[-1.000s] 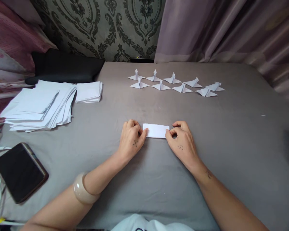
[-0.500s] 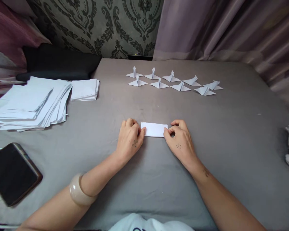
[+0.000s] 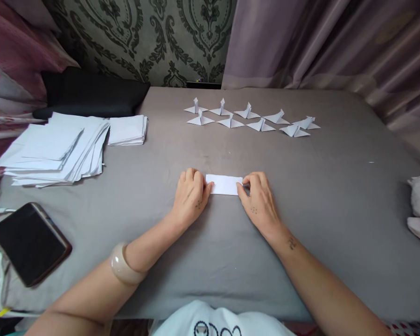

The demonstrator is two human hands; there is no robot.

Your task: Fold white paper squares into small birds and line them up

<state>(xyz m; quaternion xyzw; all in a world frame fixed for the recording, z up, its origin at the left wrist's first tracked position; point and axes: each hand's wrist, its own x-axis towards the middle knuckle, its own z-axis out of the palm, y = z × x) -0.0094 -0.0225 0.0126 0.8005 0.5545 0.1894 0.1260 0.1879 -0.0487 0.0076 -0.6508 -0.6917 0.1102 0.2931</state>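
Grey cloth-covered bench (image 3: 224, 261): nine white folded-paper birds (image 3: 248, 113) stand toward its far edge; between them and the near edge, left hand (image 3: 190, 195) and right hand (image 3: 260, 200) pinch a flat white paper rectangle (image 3: 225, 185) by opposite ends.

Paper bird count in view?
9: five birds in the far row, four birds in the near row, all beyond the white strip. None looks hidden.
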